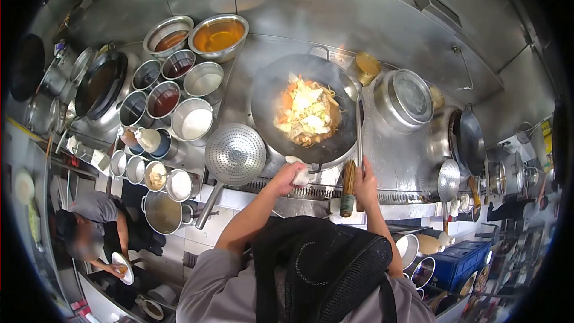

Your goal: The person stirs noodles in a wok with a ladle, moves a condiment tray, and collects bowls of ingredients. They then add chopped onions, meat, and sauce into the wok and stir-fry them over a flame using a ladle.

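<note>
A dark wok (269, 93) sits on the stove in front of me, with a steaming heap of noodles and pale and orange pieces (308, 110) in its middle. My left hand (287, 178) is closed around a bunched white cloth (301, 176) at the wok's near rim, beside its loop handle. Whether the hand also grips the wok through the cloth, I cannot tell. My right hand (366, 184) grips the long handle of a ladle (359, 128), whose bowl rests near the wok's right rim. A bamboo brush (348, 191) lies just left of that hand.
A perforated strainer (235, 154) lies left of the wok. Beyond it stand several bowls and pots of sauces and seasonings (197, 121). To the right are a lidded metal pot (403, 100) and another wok (471, 140). A person (98, 218) at lower left holds a plate.
</note>
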`<state>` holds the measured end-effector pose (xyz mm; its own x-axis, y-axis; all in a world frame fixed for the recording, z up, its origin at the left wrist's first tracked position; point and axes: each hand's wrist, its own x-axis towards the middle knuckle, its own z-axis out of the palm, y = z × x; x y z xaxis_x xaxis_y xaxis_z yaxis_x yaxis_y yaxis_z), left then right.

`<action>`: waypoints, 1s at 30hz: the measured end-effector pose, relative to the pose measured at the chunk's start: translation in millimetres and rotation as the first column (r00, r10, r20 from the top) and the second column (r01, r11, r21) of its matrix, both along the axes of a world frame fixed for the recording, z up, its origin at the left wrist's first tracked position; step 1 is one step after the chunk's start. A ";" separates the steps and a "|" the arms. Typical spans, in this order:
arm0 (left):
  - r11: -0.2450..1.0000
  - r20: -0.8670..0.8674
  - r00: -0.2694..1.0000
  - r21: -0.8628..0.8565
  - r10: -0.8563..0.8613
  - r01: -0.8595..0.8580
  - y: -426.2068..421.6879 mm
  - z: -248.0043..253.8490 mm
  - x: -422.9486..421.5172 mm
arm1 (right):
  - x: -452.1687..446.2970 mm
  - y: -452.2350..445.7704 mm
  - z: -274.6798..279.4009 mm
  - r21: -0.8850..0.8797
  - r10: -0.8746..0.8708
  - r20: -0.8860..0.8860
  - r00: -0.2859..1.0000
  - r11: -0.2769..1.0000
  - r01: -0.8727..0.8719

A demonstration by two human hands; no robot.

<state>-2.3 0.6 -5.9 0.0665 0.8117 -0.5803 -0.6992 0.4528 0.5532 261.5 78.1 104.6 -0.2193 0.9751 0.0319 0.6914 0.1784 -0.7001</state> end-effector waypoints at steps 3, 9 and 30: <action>0.999 0.019 1.000 -0.038 0.000 0.000 1.3 2.9 -0.2 | -23.9 -7.6 -25.9 -0.068 0.041 -0.074 0.996 0.997 -0.046; 1.000 -0.009 1.000 -0.021 -0.003 0.003 -1.4 13.9 -0.6 | -23.0 -20.8 14.3 -0.467 0.021 -0.349 0.937 0.863 -0.194; 0.999 -0.011 0.999 0.032 -0.036 0.036 6.4 -21.4 -5.8 | 27.1 25.9 -9.7 0.044 0.578 0.042 0.815 0.814 -0.579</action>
